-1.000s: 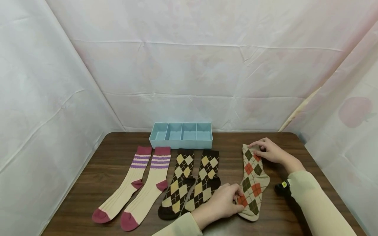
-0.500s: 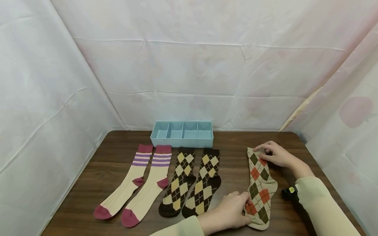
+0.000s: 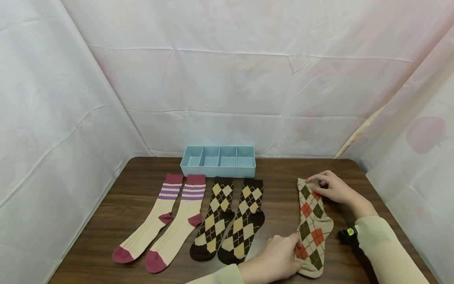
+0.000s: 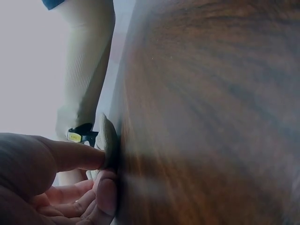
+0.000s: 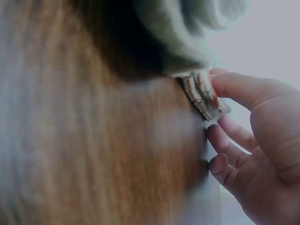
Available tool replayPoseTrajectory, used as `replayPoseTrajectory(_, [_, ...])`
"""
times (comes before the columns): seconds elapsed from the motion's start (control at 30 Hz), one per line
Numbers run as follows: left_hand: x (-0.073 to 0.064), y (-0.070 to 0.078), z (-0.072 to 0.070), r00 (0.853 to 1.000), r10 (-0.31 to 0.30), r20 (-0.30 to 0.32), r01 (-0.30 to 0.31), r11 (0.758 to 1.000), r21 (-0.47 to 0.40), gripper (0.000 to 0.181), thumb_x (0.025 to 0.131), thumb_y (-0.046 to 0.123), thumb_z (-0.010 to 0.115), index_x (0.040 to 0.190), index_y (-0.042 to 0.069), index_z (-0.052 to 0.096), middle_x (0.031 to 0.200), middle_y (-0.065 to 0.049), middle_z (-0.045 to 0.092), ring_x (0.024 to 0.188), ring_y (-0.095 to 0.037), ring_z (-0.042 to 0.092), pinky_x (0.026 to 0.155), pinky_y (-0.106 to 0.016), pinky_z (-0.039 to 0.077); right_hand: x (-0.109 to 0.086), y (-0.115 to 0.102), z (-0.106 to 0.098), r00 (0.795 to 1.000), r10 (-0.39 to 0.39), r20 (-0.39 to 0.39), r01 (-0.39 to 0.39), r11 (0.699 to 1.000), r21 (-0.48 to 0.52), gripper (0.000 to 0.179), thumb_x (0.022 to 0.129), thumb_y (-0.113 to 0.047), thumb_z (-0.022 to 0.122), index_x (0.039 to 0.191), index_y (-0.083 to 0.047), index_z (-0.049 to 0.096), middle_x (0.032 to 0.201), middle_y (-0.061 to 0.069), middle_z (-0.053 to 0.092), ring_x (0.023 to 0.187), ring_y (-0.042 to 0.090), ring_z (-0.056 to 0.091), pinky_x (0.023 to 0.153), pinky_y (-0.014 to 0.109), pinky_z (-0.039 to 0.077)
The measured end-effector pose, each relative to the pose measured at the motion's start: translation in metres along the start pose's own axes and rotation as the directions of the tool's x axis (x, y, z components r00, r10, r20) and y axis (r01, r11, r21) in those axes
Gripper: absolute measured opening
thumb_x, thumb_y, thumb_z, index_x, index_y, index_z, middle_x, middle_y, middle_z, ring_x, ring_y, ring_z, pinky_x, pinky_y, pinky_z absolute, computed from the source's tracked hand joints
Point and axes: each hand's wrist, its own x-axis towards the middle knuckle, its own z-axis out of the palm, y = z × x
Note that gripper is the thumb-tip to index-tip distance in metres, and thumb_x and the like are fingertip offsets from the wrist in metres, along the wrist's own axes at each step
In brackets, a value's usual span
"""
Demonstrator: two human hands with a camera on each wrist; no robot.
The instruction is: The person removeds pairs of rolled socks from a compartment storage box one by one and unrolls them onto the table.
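A beige argyle sock (image 3: 311, 221) with orange and green diamonds lies at the right of the table, cuff away from me. My left hand (image 3: 278, 256) pinches its left edge by the toe; the left wrist view shows thumb and fingers at the sock's edge (image 4: 108, 140). At the cuff, my right hand (image 3: 335, 188) holds the top corner between thumb and fingers. The sock's cuff (image 5: 199, 93) shows beside the right thumb in the right wrist view. Left of it lie two dark argyle socks (image 3: 244, 221) (image 3: 214, 221) with yellow and cream diamonds.
Two cream socks (image 3: 177, 232) (image 3: 149, 232) with maroon toes and purple stripes lie at the left. A light blue tray (image 3: 218, 172) with several compartments stands at the back of the wooden table (image 3: 117, 205). White cloth (image 3: 227, 79) hangs around the table.
Both hands have shifted the beige argyle sock a little to the right and toward me. Over the last half second it has stayed nearly still.
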Motion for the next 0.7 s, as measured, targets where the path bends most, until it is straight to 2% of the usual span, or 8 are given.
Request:
replayPoseTrajectory(0.17, [-0.001,-0.001,-0.001,1.000,0.002,-0.008,-0.002,1.000,-0.003,0.035,0.085,0.015,0.090,0.111,0.026,0.070,0.062,0.020,0.056,0.055,0.005,0.051,0.058,-0.017,0.044,0.001,-0.002,0.000,1.000,0.022,-0.009,-0.022,1.000,-0.010,0.024,0.106,-0.019,0.075,0.130,-0.016,0.076,0.102,0.008,0.053,0.089,0.022,0.042,0.074,0.040,0.039])
replayPoseTrajectory(0.4, [-0.001,-0.004,-0.001,1.000,0.020,-0.011,-0.020,1.000,-0.017,0.034,0.086,0.015,0.090,0.112,0.026,0.069,0.063,0.021,0.055,0.055,0.006,0.050,0.060,-0.015,0.044,0.002,-0.005,-0.002,0.998,0.065,0.005,-0.065,0.998,-0.008,0.025,0.106,-0.024,0.076,0.130,-0.017,0.076,0.101,0.001,0.060,0.083,0.017,0.051,0.071,0.037,0.044])
replayPoseTrajectory(0.57, [-0.005,-0.004,-0.002,0.998,0.050,0.025,-0.045,0.987,-0.157,0.039,0.091,0.011,0.087,0.121,0.023,0.067,0.068,0.023,0.056,0.058,0.008,0.053,0.060,-0.013,0.045,0.005,-0.012,-0.011,0.994,0.108,0.006,-0.108,0.994,0.017,0.020,0.105,-0.025,0.078,0.123,-0.017,0.077,0.102,-0.002,0.069,0.087,0.015,0.063,0.072,0.035,0.053])
replayPoseTrajectory(0.7, [-0.012,0.000,-0.011,0.994,0.106,0.039,-0.091,0.956,-0.280,0.037,0.098,0.011,0.081,0.130,0.020,0.065,0.072,0.024,0.059,0.058,0.011,0.054,0.062,-0.010,0.047,0.009,-0.022,-0.025,0.996,0.092,-0.008,-0.092,0.995,0.040,0.016,0.106,-0.024,0.077,0.120,-0.018,0.077,0.099,-0.002,0.071,0.085,0.014,0.065,0.071,0.033,0.054])
